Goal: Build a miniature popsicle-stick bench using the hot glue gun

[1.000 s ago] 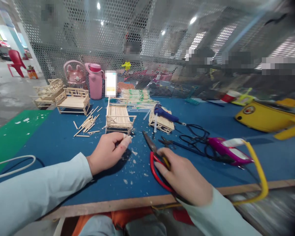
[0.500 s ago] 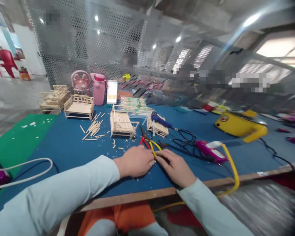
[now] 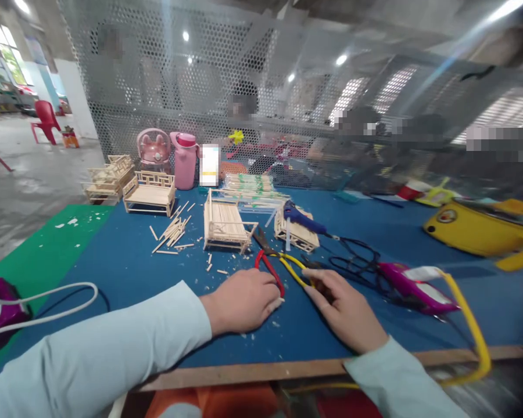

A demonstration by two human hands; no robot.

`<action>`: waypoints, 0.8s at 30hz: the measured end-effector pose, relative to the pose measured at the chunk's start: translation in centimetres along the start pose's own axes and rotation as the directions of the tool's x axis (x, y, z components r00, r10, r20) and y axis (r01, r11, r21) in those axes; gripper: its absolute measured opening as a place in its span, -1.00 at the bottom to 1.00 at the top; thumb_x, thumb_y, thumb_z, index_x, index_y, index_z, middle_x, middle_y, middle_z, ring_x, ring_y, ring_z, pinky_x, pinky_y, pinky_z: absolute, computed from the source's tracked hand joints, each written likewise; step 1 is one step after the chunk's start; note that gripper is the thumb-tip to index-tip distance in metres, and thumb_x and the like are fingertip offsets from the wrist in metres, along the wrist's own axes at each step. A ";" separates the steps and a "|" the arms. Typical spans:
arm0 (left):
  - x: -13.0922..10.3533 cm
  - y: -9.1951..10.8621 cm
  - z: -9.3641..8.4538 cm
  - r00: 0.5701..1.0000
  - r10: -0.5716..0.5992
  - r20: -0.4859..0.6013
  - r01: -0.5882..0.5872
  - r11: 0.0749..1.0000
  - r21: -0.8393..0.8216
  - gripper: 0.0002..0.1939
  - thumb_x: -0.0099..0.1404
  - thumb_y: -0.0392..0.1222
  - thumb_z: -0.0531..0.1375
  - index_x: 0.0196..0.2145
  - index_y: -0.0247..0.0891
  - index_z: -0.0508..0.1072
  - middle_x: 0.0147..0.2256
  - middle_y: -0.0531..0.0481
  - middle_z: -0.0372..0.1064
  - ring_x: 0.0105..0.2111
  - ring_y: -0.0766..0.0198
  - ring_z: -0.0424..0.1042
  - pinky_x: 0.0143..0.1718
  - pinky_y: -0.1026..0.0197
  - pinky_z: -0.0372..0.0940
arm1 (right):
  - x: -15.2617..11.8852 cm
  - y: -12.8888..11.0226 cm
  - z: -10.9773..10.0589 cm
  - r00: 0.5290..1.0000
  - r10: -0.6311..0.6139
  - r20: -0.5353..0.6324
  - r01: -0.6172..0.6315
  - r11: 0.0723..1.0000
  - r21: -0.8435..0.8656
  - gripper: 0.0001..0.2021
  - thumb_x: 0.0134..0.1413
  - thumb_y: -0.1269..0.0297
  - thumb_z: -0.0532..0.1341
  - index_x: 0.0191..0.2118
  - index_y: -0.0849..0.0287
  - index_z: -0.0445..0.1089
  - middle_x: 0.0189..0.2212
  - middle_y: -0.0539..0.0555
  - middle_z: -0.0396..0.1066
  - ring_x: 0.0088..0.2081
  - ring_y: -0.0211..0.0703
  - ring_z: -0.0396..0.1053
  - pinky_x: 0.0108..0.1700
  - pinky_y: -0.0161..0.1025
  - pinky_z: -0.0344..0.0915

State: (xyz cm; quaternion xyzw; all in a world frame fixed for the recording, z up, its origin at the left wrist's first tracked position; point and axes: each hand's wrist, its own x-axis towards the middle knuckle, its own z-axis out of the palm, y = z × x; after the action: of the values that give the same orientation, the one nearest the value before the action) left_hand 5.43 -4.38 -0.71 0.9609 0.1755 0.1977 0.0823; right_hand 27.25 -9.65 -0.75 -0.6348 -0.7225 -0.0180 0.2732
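My left hand (image 3: pixel 246 302) is closed at the table's middle, its fingers at the red handle of the pliers (image 3: pixel 269 251). My right hand (image 3: pixel 346 307) pinches the yellow handle. The two handles are spread apart, and the dark jaws point up and left. Just beyond the jaws stands a small wooden bench (image 3: pixel 226 223). To its right a blue glue gun (image 3: pixel 303 217) rests on another small wooden piece (image 3: pixel 294 233). Loose sticks (image 3: pixel 174 231) lie left of the bench.
More wooden benches (image 3: pixel 149 193), a pink bottle (image 3: pixel 185 162) and a lit phone (image 3: pixel 209 165) stand at the back before a perforated screen. Purple power strips (image 3: pixel 418 287) with cables and a yellow container (image 3: pixel 475 232) are at the right.
The pliers' handles have spread apart, and my right hand has moved right, away from my left hand. The view has shifted, too.
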 end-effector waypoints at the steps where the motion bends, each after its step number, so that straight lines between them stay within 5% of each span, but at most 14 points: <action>1: -0.1 0.0 0.0 1.000 0.001 -0.019 -0.001 1.000 -0.003 -0.70 0.38 -0.19 -0.02 -0.32 -0.33 0.47 -0.24 -0.12 0.45 -0.26 0.18 0.40 -0.20 0.16 0.28 | 0.0 0.4 -0.2 1.000 -0.003 0.027 0.003 1.000 0.019 -0.75 0.13 0.20 0.08 -0.16 0.17 0.40 -0.33 0.13 0.42 -0.33 -0.12 0.41 -0.22 -0.15 0.38; 5: -0.8 0.3 -0.8 0.985 -0.042 -0.167 0.038 0.999 -0.026 -0.67 0.39 -0.14 -0.01 -0.34 -0.29 0.50 -0.28 -0.10 0.47 -0.26 0.19 0.38 -0.21 0.16 0.23 | 0.3 0.1 -2.9 0.997 -0.059 0.051 0.054 0.993 0.103 -0.75 0.10 0.17 0.13 -0.12 0.12 0.40 -0.28 0.13 0.44 -0.36 -0.13 0.42 -0.29 -0.18 0.40; 8: -1.1 0.3 -2.1 0.951 -0.072 -0.301 0.043 0.994 -0.100 -0.67 0.40 -0.13 -0.01 -0.31 -0.28 0.52 -0.37 -0.06 0.50 -0.39 0.27 0.37 -0.31 0.22 0.21 | 1.8 -3.0 -6.0 0.974 -0.224 -0.024 0.225 0.971 0.084 -0.83 0.07 0.15 0.20 -0.22 0.02 0.44 -0.23 0.10 0.46 -0.21 -0.06 0.44 -0.16 -0.16 0.38; 11: -1.2 -0.3 -3.4 0.893 -0.193 -0.406 0.135 0.977 -0.168 -0.65 0.39 -0.10 0.01 -0.39 -0.28 0.51 -0.51 -0.02 0.44 -0.51 0.33 0.31 -0.42 0.30 0.17 | 4.7 -6.6 -7.3 0.933 -0.354 -0.065 0.359 0.928 0.096 -0.89 0.12 0.21 0.17 -0.32 0.03 0.44 -0.39 0.04 0.48 -0.37 -0.14 0.43 -0.27 -0.21 0.36; 15: -1.7 -1.9 -4.0 0.841 -0.331 -0.429 0.265 0.942 -0.209 -0.60 0.37 -0.13 0.05 -0.58 -0.31 0.41 -0.61 0.04 0.34 -0.60 0.40 0.22 -0.52 0.36 0.11 | 8.4 -8.3 -4.1 0.797 -0.587 -0.142 0.601 0.795 0.087 -0.84 0.16 0.33 0.11 -0.28 0.17 0.44 -0.46 0.05 0.48 -0.43 -0.21 0.41 -0.37 -0.26 0.30; 19: -2.4 -2.8 -3.5 0.859 -0.338 -0.384 0.261 0.935 -0.240 -0.64 0.36 -0.18 0.04 -0.55 -0.31 0.41 -0.58 0.04 0.36 -0.58 0.40 0.25 -0.50 0.38 0.14 | 9.5 -7.0 -0.4 0.664 -0.727 -0.172 0.744 0.665 0.063 -0.86 0.17 0.39 0.13 -0.27 0.21 0.44 -0.41 0.09 0.52 -0.35 -0.17 0.44 -0.31 -0.22 0.27; 24: -2.3 -2.7 -3.1 0.875 -0.322 -0.360 0.225 0.931 -0.287 -0.68 0.37 -0.18 0.04 -0.49 -0.31 0.45 -0.59 0.07 0.34 -0.58 0.42 0.24 -0.50 0.40 0.15 | 8.8 -6.2 -0.1 0.649 -0.739 -0.182 0.761 0.625 0.176 -0.86 0.12 0.42 0.14 -0.20 0.21 0.41 -0.34 0.12 0.53 -0.30 -0.18 0.45 -0.22 -0.17 0.26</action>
State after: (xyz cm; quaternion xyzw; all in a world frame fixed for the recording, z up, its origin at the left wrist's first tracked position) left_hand 1.36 -2.43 0.66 0.8481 0.2988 0.3963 0.1854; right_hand 21.15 -2.86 5.01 -0.2371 -0.9044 -0.0730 0.3471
